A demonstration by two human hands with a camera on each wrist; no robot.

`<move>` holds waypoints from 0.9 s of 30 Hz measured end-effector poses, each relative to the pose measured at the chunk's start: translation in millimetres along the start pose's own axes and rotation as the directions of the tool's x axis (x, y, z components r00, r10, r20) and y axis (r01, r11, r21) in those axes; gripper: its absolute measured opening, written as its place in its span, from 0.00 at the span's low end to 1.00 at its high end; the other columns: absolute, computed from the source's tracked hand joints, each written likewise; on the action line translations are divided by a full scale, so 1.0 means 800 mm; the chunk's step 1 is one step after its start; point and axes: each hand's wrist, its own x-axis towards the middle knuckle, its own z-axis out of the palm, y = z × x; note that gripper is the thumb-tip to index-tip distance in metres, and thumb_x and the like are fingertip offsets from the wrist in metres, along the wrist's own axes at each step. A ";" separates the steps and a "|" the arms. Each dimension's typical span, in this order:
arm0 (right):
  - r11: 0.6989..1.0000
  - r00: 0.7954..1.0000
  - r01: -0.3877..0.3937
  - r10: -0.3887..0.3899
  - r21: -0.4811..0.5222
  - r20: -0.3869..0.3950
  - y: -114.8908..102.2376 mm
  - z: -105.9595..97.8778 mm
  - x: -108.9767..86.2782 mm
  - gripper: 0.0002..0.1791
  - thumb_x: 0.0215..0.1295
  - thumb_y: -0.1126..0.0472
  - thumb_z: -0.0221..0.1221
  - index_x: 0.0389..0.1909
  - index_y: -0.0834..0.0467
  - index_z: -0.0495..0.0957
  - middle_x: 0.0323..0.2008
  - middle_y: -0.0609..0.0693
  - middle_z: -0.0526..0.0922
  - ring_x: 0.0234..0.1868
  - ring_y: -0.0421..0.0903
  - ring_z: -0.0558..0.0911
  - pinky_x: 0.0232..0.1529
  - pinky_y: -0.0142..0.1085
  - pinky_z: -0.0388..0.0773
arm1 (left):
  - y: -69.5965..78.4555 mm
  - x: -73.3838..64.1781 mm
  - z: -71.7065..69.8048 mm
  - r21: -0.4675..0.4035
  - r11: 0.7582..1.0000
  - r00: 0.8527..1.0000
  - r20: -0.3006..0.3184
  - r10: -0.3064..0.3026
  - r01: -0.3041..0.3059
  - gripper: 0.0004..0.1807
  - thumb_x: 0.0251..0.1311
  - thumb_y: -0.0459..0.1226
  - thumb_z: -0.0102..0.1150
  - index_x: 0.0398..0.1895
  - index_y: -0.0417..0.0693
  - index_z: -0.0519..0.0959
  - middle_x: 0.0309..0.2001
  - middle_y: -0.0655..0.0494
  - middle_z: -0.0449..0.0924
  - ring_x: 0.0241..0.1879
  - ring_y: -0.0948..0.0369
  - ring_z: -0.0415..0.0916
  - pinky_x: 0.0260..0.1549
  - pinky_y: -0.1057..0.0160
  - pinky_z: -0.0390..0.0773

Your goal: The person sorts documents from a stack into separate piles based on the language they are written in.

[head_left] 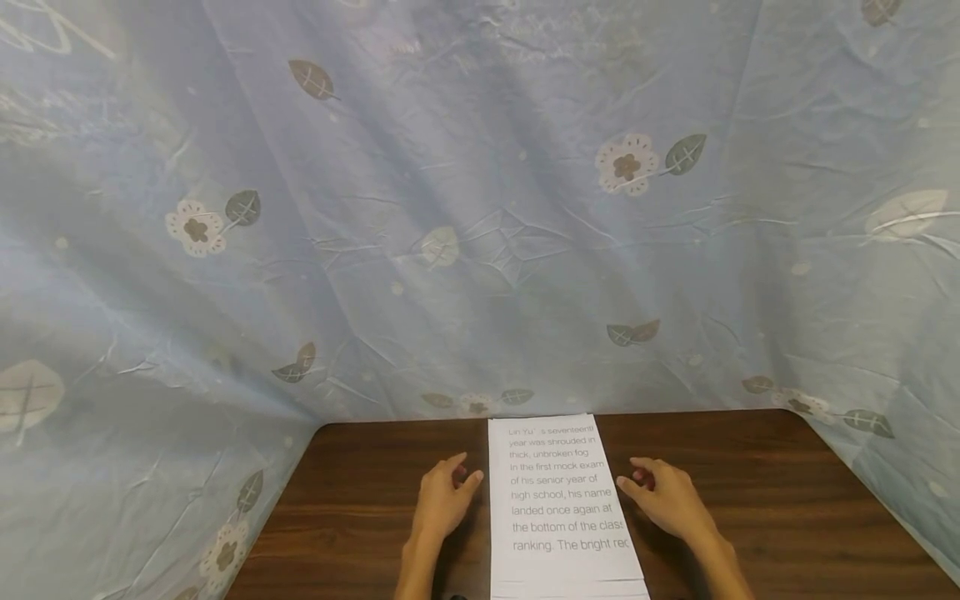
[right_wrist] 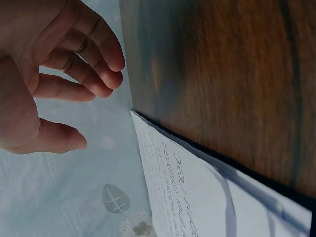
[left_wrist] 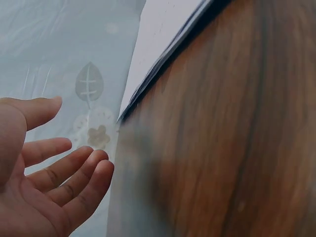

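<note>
A stack of printed paper sheets (head_left: 562, 500) lies on the dark wooden table, its top sheet covered in large English text. Just left of the stack, my left hand (head_left: 444, 498) hovers with relaxed, slightly bent fingers and holds nothing. On the other side, my right hand (head_left: 667, 498) stays apart from the paper's right edge, fingers loosely bent, also holding nothing. The left wrist view shows the left palm (left_wrist: 44, 187) with thumb and fingers spread. In the right wrist view, the right hand (right_wrist: 59, 74) has a gap between thumb and fingers, near the stacked sheets (right_wrist: 197, 182).
The wooden table (head_left: 765, 492) extends to both sides of the paper. A pale blue curtain (head_left: 465, 208) printed with leaves and flowers hangs behind it and along both sides. A small dark object (head_left: 458, 597) shows at the bottom edge, left of the sheets.
</note>
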 end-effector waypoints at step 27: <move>0.914 0.971 -0.234 0.206 0.331 0.117 0.010 0.032 0.009 0.21 0.69 0.63 0.69 0.57 0.72 0.84 0.33 0.53 0.88 0.31 0.46 0.85 0.30 0.37 0.88 | 0.013 0.001 0.039 -0.032 0.987 0.988 -0.006 -0.157 0.156 0.22 0.65 0.41 0.71 0.56 0.34 0.87 0.35 0.51 0.86 0.31 0.60 0.79 0.31 0.61 0.79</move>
